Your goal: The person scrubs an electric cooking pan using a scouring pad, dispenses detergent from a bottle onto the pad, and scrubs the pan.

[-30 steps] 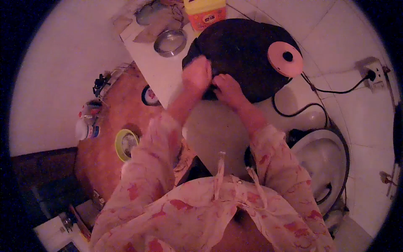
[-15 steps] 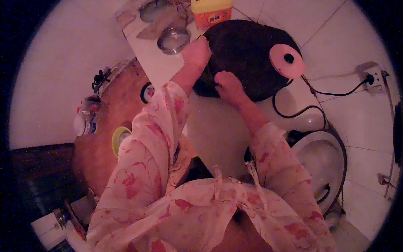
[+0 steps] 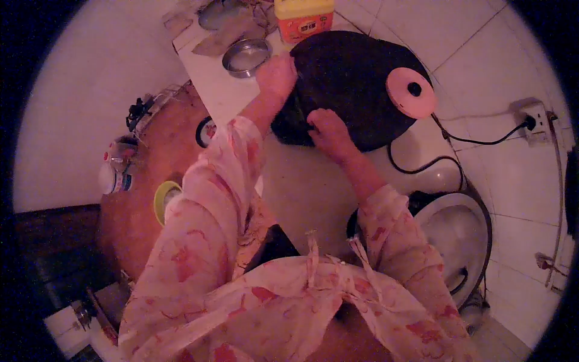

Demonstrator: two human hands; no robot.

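Note:
A large black cloth-like cover [image 3: 356, 84] lies over something on the pale counter, with a pink disc [image 3: 411, 93] that has a black centre on its right side. At the cover's upper left edge my left hand [image 3: 277, 76] is closed, and its fingertips are hidden against the black material. My right hand [image 3: 329, 130] has curled fingers at the cover's lower front part, pinching the dark material. What lies beneath the cover is hidden.
A round metal ring or tin [image 3: 246, 58] and a yellow-orange container [image 3: 304, 21] stand behind on the counter [image 3: 307, 193]. A black cable runs to a wall socket [image 3: 535, 123]. A large metal lid [image 3: 458, 241] is at right, and a green-rimmed bowl [image 3: 161, 202] at left.
My left hand has moved up and away from my right hand along the cover's left edge. My right hand has shifted slightly and stays at the front.

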